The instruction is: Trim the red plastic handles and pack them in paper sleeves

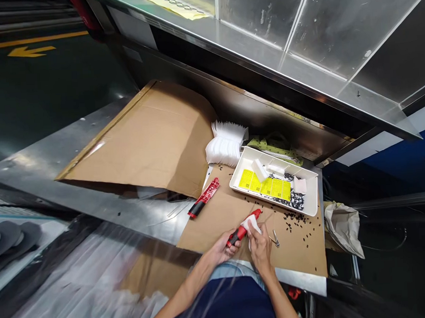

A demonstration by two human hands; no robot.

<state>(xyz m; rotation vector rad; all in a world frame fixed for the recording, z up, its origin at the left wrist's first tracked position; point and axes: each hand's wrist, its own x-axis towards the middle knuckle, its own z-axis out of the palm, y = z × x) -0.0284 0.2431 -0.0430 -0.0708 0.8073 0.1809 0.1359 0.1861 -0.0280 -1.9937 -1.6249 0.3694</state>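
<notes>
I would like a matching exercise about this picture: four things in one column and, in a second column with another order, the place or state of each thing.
Column 1:
1. the yellow label sheets
2. the fanned white cards
3. the farther red-and-black tool
4. the nearer red-and-black tool

Column 2:
A. gripped in the left hand
B. inside the white tray
C. lying with no hand on it
D. to the left of the tray

Right pairs: 1-B, 2-D, 3-C, 4-A.
</notes>
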